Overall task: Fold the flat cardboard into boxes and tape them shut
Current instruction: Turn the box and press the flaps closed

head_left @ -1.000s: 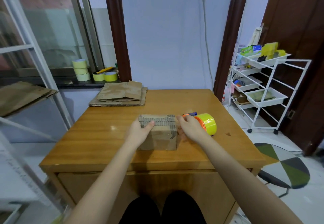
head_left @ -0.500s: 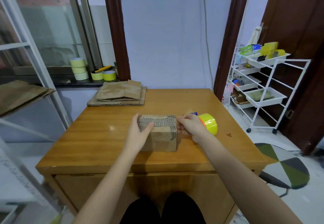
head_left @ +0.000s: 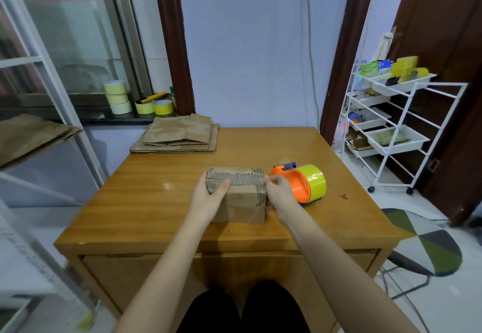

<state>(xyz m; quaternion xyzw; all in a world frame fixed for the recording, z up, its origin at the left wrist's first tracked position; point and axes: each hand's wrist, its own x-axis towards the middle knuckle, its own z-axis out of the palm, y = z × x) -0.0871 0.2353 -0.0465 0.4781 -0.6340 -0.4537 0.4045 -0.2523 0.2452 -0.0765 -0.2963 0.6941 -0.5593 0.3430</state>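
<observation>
Plainly, a small job for two hands.
Box: the folded cardboard box [head_left: 238, 197] sits on the counter [head_left: 161, 202], near its front edge and about midway across; every other place here is given from the box.
Left hand: the left hand [head_left: 210, 197] holds the box's left end, thumb laid over the top, fingers wrapped round the far side.
Right hand: the right hand [head_left: 280, 197] is at the box's right end, fingers curled, seemingly pinching or pressing tape at the top corner; the exact hold is hard to tell.
Tape dispenser: the orange tape dispenser [head_left: 300, 182] with its yellow-green roll stands just right of the box, beside the right hand.
Flat stock: the flat cardboard stack [head_left: 177, 137] lies well behind the box, to its left.
Handling: likely light and fairly stiff, though the worn, peeled faces could dent under a hard squeeze.
Where to hold: probably the two ends, palms flat, keeping clear of fresh tape.
</observation>
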